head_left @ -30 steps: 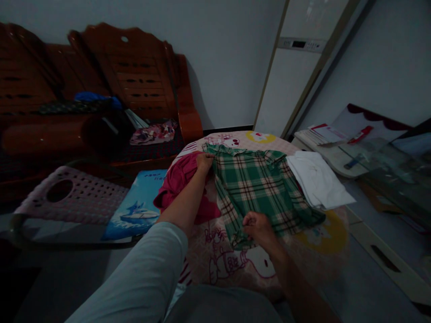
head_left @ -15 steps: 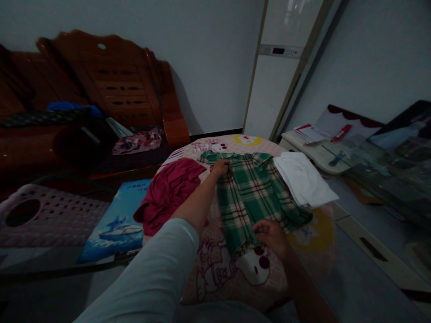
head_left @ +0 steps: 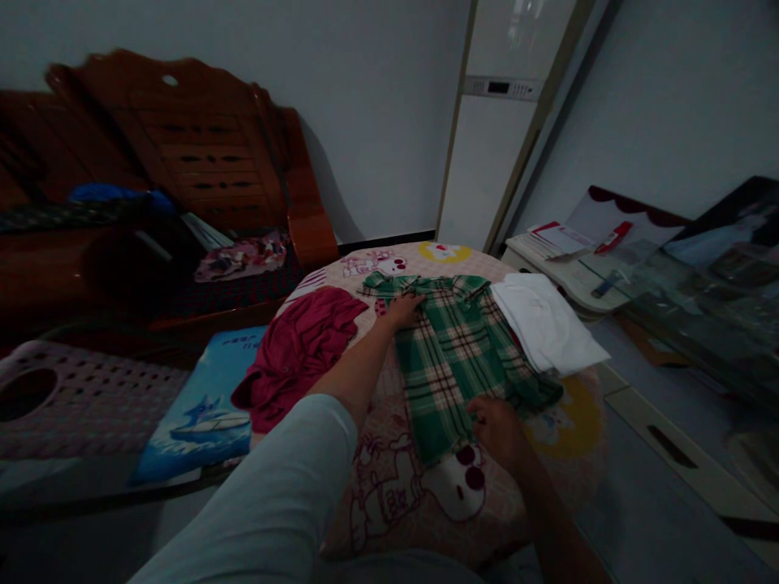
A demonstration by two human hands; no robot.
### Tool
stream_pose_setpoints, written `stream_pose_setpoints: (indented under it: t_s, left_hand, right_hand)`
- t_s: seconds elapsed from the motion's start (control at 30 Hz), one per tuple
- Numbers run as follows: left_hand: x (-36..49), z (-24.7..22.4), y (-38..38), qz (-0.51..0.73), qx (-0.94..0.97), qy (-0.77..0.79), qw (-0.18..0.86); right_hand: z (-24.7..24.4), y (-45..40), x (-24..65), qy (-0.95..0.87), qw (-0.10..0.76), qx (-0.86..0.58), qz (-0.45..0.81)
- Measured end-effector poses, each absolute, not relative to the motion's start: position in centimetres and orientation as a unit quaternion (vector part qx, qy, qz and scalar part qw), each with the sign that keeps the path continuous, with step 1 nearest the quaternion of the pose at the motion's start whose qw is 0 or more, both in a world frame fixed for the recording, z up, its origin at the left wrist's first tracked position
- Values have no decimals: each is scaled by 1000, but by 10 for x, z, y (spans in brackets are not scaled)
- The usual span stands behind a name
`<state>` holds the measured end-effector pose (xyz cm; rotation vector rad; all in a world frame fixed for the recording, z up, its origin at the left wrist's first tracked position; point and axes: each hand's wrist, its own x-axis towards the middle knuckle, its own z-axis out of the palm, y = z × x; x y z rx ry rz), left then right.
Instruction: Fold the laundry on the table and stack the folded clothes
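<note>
A green plaid shirt (head_left: 456,349) lies spread on a round table with a pink patterned cloth (head_left: 389,405). My left hand (head_left: 404,311) rests on the shirt's upper left part, fingers apart and lying nearly flat. Near the shirt's lower edge is my right hand (head_left: 492,423), its fingers curled with thumb and fingertips near the fabric; whether cloth is between them cannot be made out. To the left sits a crumpled dark red garment (head_left: 304,349). A folded white cloth (head_left: 544,320) lies at the right, against the shirt's sleeve.
A wooden bench (head_left: 200,154) with clothes on it stands at the back left. Beside the table are a blue picture bag (head_left: 200,405) and a pink woven basket (head_left: 103,397). A cabinet with a glass top (head_left: 682,300) stands at the right.
My left hand has slid slightly down and right over the shirt, its fingers more spread. My right hand has shifted a little to the right. The view has moved slightly.
</note>
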<state>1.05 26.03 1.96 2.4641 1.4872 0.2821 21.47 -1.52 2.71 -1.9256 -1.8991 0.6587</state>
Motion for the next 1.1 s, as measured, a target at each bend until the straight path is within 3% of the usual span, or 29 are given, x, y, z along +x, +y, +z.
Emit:
stream_pose_setpoints:
  t_s: [0.1,0.2,0.27,0.43,0.57,0.73,1.1]
  left_hand:
    - [15,14,251,101,840,519,124]
    - [21,13,243,117,835,524,121]
    - [24,15,240,99,839,522,121]
    - [28,26,249,31,851,499,163]
    - [19,32,253,132,846,479,194]
    - [-13,26,240,283,697,646,130]
    - [-34,31,244,230,554,766,232]
  right_hand:
    - [40,-18,206,-701,120,-689,143]
    - [49,-17,195,-724,151,-666,98]
    - [49,-14,188,-742,166,-640,115]
    - [36,-7,183,-730,103,-651,181]
    - [36,-12,180,-746,120,-635,159]
    - [41,-37,155,-801,155,-555,165]
    - [9,-64,117,-806,91,-585,-3]
